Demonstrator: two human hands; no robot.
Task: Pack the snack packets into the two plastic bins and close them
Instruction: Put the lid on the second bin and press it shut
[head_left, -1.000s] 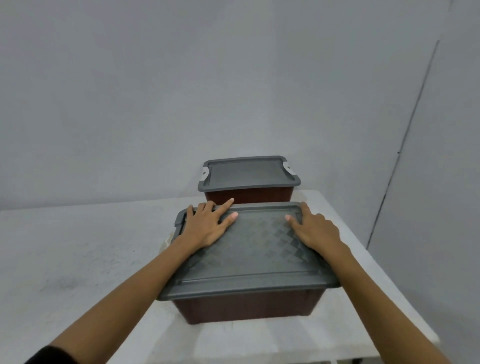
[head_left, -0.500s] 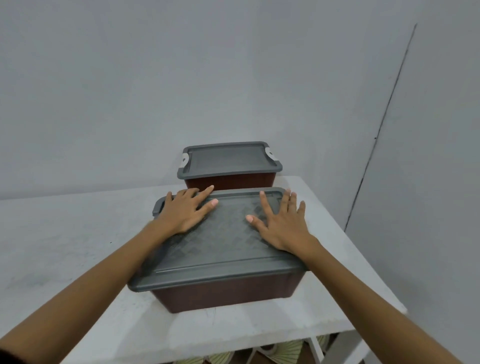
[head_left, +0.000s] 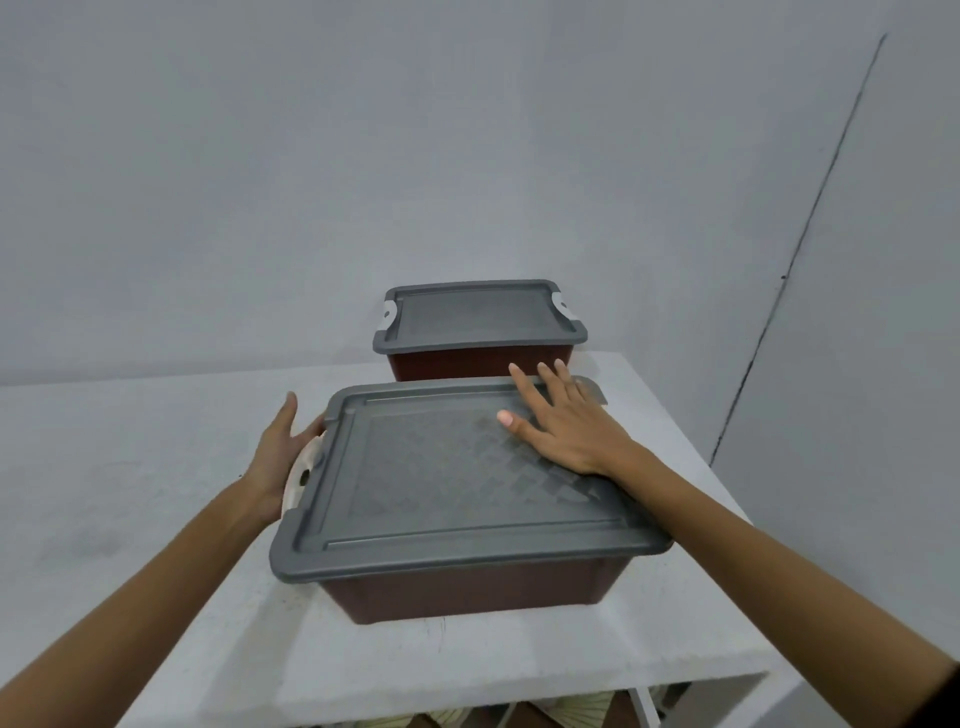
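Two dark red plastic bins stand on the white table (head_left: 156, 467), both covered by grey lids. The near bin (head_left: 467, 592) carries a grey lid (head_left: 441, 493) with a diamond pattern. My right hand (head_left: 561, 426) lies flat on the far right part of that lid, fingers straight. My left hand (head_left: 283, 457) is at the bin's left end, palm against the white latch (head_left: 304, 475), fingers straight. The far bin (head_left: 478, 364) sits behind, its lid (head_left: 478, 317) on and its white latches folded up. No snack packets are visible.
A grey wall rises behind the table, and a wall corner runs down on the right. The table's right edge lies close to both bins. Under the front edge some pale fan-shaped things (head_left: 571, 712) show.
My left hand has left the lid top and moved to the white latch at the bin's left end. My right hand slid toward the lid's far right corner. The view shifted.
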